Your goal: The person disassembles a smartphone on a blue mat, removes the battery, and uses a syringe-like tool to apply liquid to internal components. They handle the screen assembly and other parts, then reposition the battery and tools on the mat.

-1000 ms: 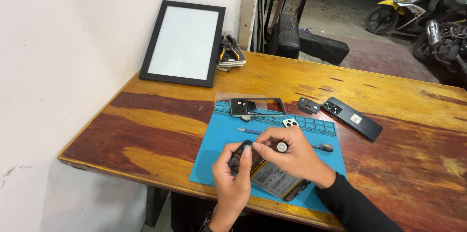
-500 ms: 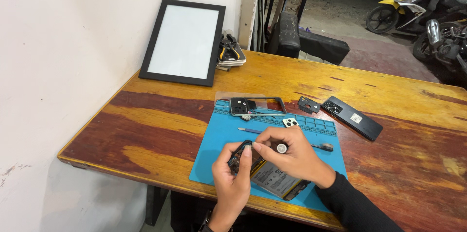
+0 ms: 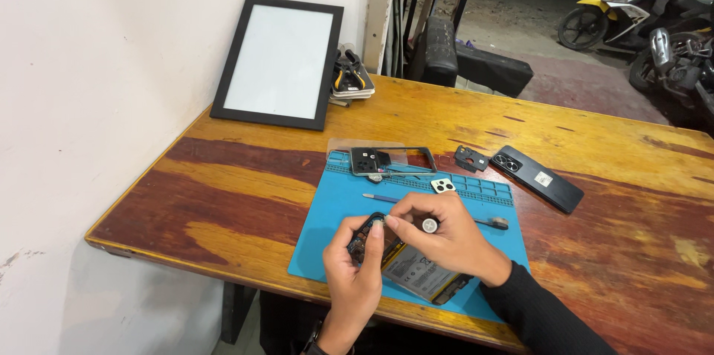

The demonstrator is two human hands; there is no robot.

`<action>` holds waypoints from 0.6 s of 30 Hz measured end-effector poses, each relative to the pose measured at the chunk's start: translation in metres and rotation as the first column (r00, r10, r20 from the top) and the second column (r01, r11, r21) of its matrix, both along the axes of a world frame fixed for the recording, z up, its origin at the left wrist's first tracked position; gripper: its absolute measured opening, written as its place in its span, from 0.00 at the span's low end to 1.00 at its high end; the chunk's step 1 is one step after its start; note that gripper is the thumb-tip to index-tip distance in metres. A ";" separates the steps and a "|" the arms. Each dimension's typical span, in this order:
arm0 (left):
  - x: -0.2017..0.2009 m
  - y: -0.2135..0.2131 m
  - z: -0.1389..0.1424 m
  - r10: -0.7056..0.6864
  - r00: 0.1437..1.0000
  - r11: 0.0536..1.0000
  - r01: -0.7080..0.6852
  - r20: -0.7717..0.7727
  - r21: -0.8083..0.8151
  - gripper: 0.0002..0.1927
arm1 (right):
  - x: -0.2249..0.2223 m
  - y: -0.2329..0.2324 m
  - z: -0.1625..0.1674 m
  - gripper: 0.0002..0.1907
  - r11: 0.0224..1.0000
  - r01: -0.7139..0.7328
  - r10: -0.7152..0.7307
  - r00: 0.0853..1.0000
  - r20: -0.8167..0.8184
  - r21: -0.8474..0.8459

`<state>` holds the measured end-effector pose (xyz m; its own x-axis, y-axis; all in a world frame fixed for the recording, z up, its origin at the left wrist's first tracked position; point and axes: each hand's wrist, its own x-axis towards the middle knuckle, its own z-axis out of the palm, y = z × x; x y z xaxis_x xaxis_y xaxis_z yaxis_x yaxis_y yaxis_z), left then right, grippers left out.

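Blue mat, opened phone on it.
Left hand grips the phone's top; right hand pinches a screwdriver.

Black-framed white screen panel: leaning against wall, table's back-left | black phone back: small white label, right of blue mat

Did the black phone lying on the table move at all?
No. The black phone lies at the same slant just right of the blue mat, near the small black part, as before.
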<state>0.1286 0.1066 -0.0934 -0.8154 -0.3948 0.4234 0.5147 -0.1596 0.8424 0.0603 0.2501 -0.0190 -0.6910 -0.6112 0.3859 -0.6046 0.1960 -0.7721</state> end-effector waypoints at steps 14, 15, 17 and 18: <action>0.001 -0.001 0.003 0.017 1.000 1.000 -0.017 0.002 -0.017 0.09 | -0.001 -0.002 0.001 0.06 1.000 -0.001 0.002 1.000 -0.026 0.003; 0.001 -0.001 0.003 0.014 1.000 1.000 -0.014 -0.007 -0.012 0.09 | -0.002 -0.002 0.001 0.06 1.000 -0.001 0.001 0.999 -0.032 0.003; 0.000 -0.001 0.002 0.012 1.000 1.000 -0.012 0.000 -0.007 0.09 | -0.002 -0.002 0.001 0.06 1.000 -0.005 0.005 0.999 -0.045 0.002; 0.000 -0.001 0.002 0.010 1.000 1.000 -0.010 0.004 -0.004 0.09 | -0.001 -0.002 0.001 0.06 1.000 -0.007 0.007 0.999 -0.051 0.001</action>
